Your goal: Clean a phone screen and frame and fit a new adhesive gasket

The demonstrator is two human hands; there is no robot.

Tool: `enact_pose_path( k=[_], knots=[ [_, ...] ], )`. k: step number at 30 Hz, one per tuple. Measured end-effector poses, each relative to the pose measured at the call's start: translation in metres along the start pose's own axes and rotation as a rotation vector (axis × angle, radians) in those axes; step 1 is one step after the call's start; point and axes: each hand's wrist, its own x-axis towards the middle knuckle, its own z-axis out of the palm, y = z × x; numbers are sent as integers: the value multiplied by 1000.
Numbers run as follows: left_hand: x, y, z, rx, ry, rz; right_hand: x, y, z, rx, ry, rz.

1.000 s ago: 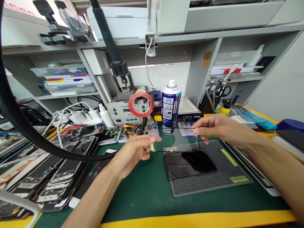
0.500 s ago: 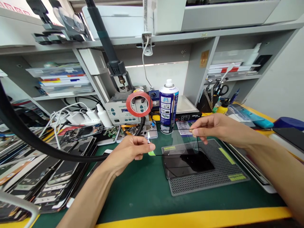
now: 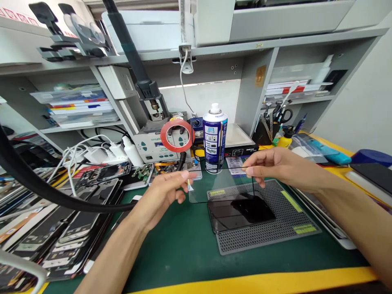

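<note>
A clear glass screen protector (image 3: 225, 184) with a thin black border is held tilted above a dark phone (image 3: 241, 214). My right hand (image 3: 269, 167) pinches its upper right corner between thumb and fingers. At the left edge, my left hand (image 3: 167, 188) has its thumb and index finger together on the sheet, while the other fingers curl loosely below. A small white and yellow pull tab (image 3: 190, 186) shows beside those fingertips. The phone lies screen up, partly on a grey perforated mat (image 3: 245, 241).
A blue spray can (image 3: 214, 139) stands behind the sheet, beside a roll of red tape (image 3: 177, 136). Stacked phone screens (image 3: 76, 228) cover the left side, under a thick black hose (image 3: 61, 200). More flat panels (image 3: 324, 218) lie under my right forearm.
My left thumb and index finger have moved up from the green tab, and the grip has loosened and shifted. My right hand keeps its hold on the corner. The view has shifted slightly.
</note>
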Motion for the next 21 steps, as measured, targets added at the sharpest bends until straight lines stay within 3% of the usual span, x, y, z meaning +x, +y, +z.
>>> enact_pose_path(
  k=[4,10,16,21],
  knots=[
    [-3,-5,13,79,-92,-59,0,-4,5,20,0,-13],
    [-4,-6,14,94,-21,-27,6,-1,18,117,44,2],
    [-5,-4,19,57,-9,-13,7,0,33,200,-144,78],
    [-6,-2,19,33,-17,-15,7,3,37,190,-168,87]
  ],
)
